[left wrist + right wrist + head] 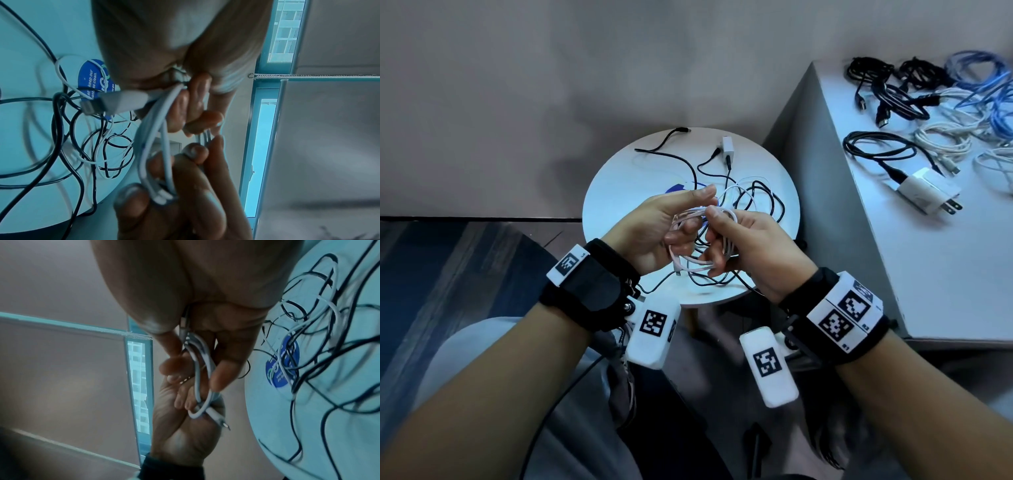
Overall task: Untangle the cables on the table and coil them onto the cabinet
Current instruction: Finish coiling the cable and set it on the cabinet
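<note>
Left hand (654,229), above the round table (613,178), has fingers curled through the white cable (690,265) coil. Right hand (750,246) pinches the same loops just beside it. Risk: loosening either pinch lets the coil spring open and drop onto the black tangle (753,202) below. Cabinet (914,260) lies right of the table.
</note>
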`<state>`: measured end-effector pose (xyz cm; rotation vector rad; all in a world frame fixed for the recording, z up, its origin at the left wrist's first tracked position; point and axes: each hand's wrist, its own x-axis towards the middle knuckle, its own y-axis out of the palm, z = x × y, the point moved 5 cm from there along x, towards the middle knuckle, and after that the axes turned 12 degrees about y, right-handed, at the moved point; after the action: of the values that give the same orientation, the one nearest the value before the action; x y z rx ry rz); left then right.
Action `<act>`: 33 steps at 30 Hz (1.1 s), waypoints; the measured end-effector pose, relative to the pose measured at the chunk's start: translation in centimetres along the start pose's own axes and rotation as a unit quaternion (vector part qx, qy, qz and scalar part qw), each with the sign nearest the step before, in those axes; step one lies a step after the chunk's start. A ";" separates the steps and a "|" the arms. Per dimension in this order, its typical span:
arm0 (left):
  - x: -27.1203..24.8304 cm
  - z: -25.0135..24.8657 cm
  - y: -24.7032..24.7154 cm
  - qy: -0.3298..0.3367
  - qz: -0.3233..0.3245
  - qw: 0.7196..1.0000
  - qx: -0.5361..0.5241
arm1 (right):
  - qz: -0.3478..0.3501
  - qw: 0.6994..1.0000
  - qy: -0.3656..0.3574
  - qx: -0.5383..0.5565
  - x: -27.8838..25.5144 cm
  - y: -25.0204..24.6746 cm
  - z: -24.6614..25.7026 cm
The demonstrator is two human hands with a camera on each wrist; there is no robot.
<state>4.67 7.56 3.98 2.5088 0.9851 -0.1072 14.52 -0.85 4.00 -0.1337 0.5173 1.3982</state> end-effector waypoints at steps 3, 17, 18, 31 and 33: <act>-0.1 -0.1 0.1 0.005 0.033 0.999 0.007 | 0.005 0.997 0.004 0.079 -0.1 -0.2 -0.6; 0.4 1.0 -0.3 0.079 -0.045 0.988 0.121 | -0.036 0.998 0.010 -0.047 0.1 -1.6 -1.1; 0.4 1.0 -0.1 0.087 -0.052 0.982 0.161 | -0.066 0.992 -0.004 -0.111 0.2 -1.8 -1.1; 0.5 1.5 0.2 0.070 -0.062 0.964 0.249 | -0.130 0.855 -0.043 -0.501 -0.9 -0.7 -0.5; 0.4 1.6 0.4 0.046 -0.069 0.973 0.215 | -0.124 0.885 -0.025 -0.448 -0.5 -1.1 -0.5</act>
<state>5.37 6.92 2.61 2.8493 1.2922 -0.2758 15.43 -1.75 3.55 -0.8784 -0.2284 1.2860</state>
